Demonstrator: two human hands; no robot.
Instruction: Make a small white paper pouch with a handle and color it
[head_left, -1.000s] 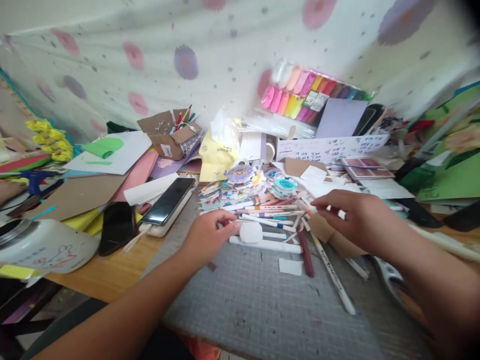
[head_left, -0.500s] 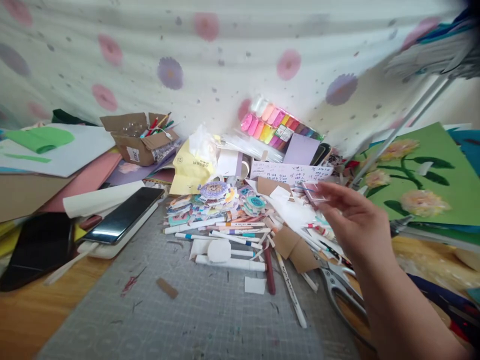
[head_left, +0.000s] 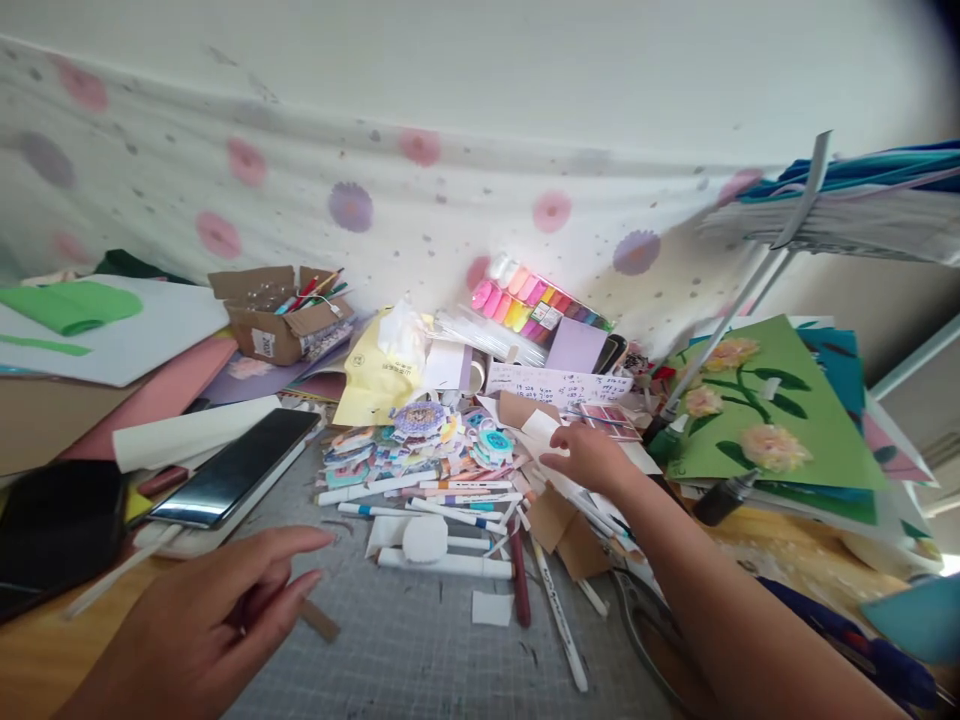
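Note:
My left hand hovers over the left part of the grey cutting mat, index finger and thumb apart with nothing between them. A small brown card strip lies just beyond its fingertips. My right hand reaches over the clutter at the back, thumb and fingers apart, beside a white paper scrap. Behind it lies a flat pinkish packet. A pile of cut-out paper stickers spreads to its left, with several white markers in front. Folded brown card pieces sit below the right wrist.
A phone lies on a white block at left, a cable attached. Farther back stands an open cardboard box with pens. Coloured clay packs lean on the curtain. Scissors lie under my right forearm, green flower artwork at right.
My right hand has moved left and no longer holds the pinkish packet, which now lies behind it. My left hand has come into view at lower left. The head view has tilted up.

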